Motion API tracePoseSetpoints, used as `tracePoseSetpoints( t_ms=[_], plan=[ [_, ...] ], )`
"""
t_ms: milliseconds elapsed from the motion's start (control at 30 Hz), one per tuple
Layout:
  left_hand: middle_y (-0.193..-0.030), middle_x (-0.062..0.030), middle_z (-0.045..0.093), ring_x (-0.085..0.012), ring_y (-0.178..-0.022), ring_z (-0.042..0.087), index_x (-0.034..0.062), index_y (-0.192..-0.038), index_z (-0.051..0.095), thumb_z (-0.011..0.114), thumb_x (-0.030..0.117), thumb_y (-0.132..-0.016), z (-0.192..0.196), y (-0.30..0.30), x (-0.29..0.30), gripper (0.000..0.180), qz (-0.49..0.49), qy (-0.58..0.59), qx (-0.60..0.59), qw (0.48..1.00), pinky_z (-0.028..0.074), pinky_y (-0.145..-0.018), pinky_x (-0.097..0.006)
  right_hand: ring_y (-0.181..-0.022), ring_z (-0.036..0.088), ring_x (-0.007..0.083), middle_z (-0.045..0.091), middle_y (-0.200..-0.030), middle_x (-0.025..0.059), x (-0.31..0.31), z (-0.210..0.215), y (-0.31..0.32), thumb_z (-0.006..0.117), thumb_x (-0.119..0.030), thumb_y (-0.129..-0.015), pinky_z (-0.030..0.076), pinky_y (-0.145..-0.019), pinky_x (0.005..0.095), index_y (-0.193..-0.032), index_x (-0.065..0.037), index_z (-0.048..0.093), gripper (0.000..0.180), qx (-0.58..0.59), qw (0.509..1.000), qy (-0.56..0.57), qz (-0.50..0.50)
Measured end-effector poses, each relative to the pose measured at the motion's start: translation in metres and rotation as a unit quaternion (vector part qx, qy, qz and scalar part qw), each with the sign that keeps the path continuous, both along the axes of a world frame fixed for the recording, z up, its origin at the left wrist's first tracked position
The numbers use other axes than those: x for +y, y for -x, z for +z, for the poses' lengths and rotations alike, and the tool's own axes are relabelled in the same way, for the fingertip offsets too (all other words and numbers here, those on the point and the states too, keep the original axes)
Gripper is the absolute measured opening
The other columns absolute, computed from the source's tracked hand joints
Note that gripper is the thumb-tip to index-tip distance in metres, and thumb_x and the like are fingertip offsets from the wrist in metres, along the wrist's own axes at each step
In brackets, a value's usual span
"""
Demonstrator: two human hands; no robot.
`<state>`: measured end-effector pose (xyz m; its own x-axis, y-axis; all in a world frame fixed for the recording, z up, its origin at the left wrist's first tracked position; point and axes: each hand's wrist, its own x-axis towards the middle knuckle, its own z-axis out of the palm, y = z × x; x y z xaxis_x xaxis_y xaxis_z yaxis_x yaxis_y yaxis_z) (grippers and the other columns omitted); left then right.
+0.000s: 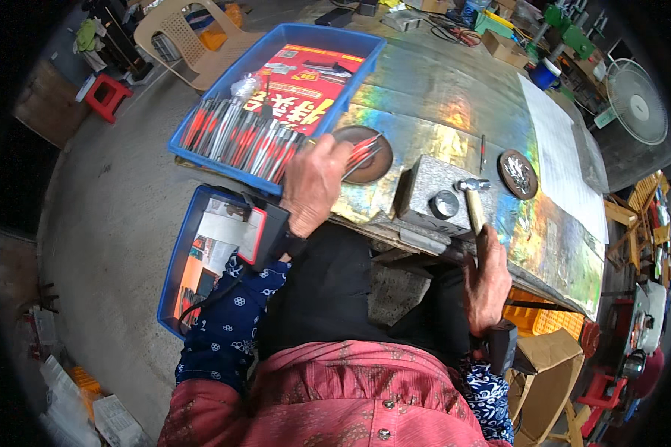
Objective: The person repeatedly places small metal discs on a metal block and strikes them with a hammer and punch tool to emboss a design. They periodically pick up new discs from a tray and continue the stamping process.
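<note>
My right hand is closed around the wooden handle of a small hammer. The hammer's metal head rests at the right part of a grey steel block, beside a round metal piece on its top. Over the near right corner of a blue tray, my left hand has its fingers curled together at the edge of a round brown dish. Slender red-and-silver tools lie at that dish by my fingertips; what the fingers pinch is hidden. Rows of similar slender tools fill the tray's near part.
A second brown dish with small silver pieces stands right of the block, near a thin dark rod. Below the tray is another blue bin. White paper, a fan and a cardboard box are on the right.
</note>
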<state>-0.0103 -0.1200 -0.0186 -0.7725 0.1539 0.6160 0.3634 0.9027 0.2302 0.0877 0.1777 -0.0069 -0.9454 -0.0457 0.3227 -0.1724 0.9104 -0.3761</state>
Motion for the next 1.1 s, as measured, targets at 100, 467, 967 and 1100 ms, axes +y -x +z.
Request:
tracePoseSetpoints(
  t_ms=[100,467,967,1100],
  plan=[
    [-0.084,-0.0112,0.064,-0.0292,-0.074,0.064,0.0081,-0.100,0.071,0.064,0.006,-0.084,0.014,0.008,-0.038,0.018,0.063,0.010,0.007,0.998,0.052,-0.064,-0.037,-0.090,0.058,0.0448,0.054,-0.106,0.0232,0.000,0.002,0.002,0.064,-0.008,-0.086,0.049,-0.073,0.0481,-0.137,-0.007,0.043,0.055,-0.006,1.000,-0.006,-0.011],
    [-0.096,-0.0147,0.065,-0.0340,-0.088,0.064,0.0117,-0.117,0.066,0.066,0.010,-0.084,0.019,0.021,-0.125,0.034,0.176,0.021,-0.068,0.982,0.050,-0.073,-0.042,-0.090,0.057,0.0443,0.054,-0.104,0.0232,-0.001,0.008,0.002,0.064,-0.010,-0.088,0.048,-0.073,0.0475,-0.134,-0.006,0.045,0.050,-0.005,1.000,0.010,-0.009],
    [-0.084,-0.0143,0.066,-0.0328,-0.077,0.065,0.0214,-0.118,0.067,0.065,0.014,-0.083,-0.004,0.035,-0.145,0.036,0.192,0.146,-0.025,0.970,0.052,-0.070,-0.042,-0.075,0.060,0.0359,0.059,-0.087,0.0193,0.015,0.027,0.008,0.066,-0.016,-0.088,0.048,-0.066,0.0424,-0.119,-0.002,0.056,0.035,-0.047,0.997,0.058,-0.021],
    [-0.094,-0.0170,0.068,-0.0340,-0.083,0.066,0.0207,-0.121,0.065,0.066,0.012,-0.084,0.002,0.031,-0.141,0.038,0.207,0.101,-0.054,0.972,0.051,-0.072,-0.042,-0.069,0.061,0.0335,0.061,-0.081,0.0169,0.039,0.021,0.017,0.065,-0.017,-0.089,0.047,-0.064,0.0415,-0.108,-0.003,0.063,0.024,-0.011,0.996,0.070,-0.048]
  ],
)
